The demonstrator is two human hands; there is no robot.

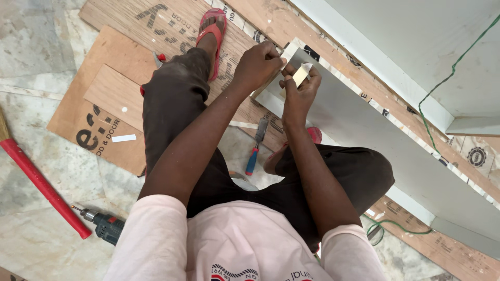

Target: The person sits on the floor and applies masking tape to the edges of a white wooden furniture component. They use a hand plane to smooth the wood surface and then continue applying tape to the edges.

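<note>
I sit on the floor with both arms stretched forward over my knees. My right hand (299, 91) pinches a small pale wooden strip (301, 73) upright against the near end of a long grey laminated board (375, 140). My left hand (258, 65) is closed right beside it, fingers pressed at the board's corner; whatever it grips is hidden inside the fist. The two hands almost touch. The board runs diagonally away to the lower right.
A chisel with a blue and red handle (256, 145) lies between my legs. A cordless drill (104, 225) and a red-handled tool (44, 187) lie at the left on the marble floor. Plywood sheets (104, 99) lie under my foot in a red sandal (211, 34). A green wire (442, 88) hangs at right.
</note>
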